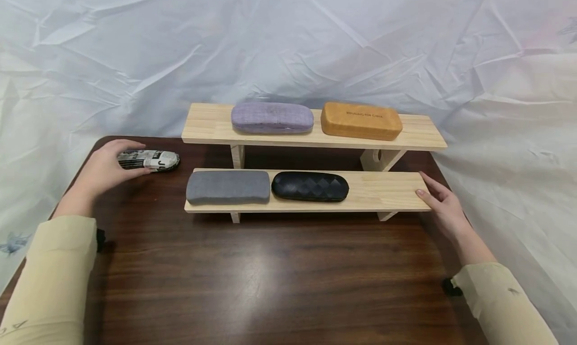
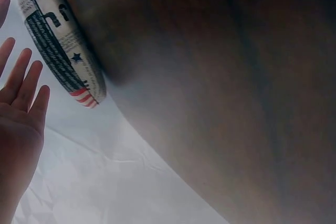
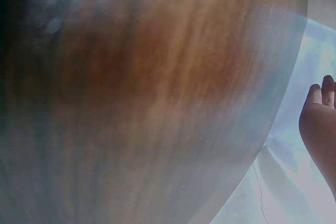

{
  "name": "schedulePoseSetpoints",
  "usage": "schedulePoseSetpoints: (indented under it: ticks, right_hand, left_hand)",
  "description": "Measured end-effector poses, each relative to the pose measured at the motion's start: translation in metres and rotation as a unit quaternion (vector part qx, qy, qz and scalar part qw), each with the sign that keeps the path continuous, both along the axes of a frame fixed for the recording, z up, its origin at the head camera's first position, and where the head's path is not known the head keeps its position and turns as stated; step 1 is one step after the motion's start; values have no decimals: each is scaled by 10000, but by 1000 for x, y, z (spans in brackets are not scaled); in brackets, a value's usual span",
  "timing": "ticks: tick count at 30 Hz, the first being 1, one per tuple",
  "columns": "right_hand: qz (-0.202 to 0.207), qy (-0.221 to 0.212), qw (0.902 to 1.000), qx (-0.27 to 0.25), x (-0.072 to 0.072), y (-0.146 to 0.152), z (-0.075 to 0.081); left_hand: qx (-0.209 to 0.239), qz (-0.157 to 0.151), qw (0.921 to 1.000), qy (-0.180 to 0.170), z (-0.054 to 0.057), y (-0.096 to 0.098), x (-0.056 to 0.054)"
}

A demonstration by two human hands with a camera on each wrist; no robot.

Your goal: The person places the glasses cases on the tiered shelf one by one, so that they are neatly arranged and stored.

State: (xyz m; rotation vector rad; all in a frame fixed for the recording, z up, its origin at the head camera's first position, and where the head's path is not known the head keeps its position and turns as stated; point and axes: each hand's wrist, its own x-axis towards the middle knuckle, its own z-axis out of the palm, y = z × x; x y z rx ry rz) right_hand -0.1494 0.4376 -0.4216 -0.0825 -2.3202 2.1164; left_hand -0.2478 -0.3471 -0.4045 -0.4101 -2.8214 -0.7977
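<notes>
My left hand [image 1: 104, 167] is at a newspaper-print glasses case [image 1: 155, 159] on the left of the table. Its thumb and fingers are spread to either side of the case's near end. In the left wrist view the fingers [image 2: 23, 85] look straight, with a gap between them and the case. At the other side, my right hand [image 1: 444, 207] holds the right end of the lower board of a two-tier wooden stand [image 1: 383, 187], thumb on the board; some fingers are hidden. A grey glasses case [image 1: 227, 187] and a black one [image 1: 310, 186] lie on that board.
On the upper board rest a purple glasses case [image 1: 272, 117] and an orange-brown one [image 1: 360, 121]. The stand is on a dark brown wooden table [image 1: 270, 275] with rounded corners. Behind it hangs a wrinkled white sheet [image 1: 270, 44].
</notes>
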Motion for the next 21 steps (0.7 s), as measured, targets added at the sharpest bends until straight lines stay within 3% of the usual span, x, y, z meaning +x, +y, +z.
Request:
schedulePoseSetpoints:
  ticks: [21]
  right_hand:
    - [23,30,10000,25,-1,1,-1]
  left_hand:
    - [-241,84,9973,-681,-6,-15,-20]
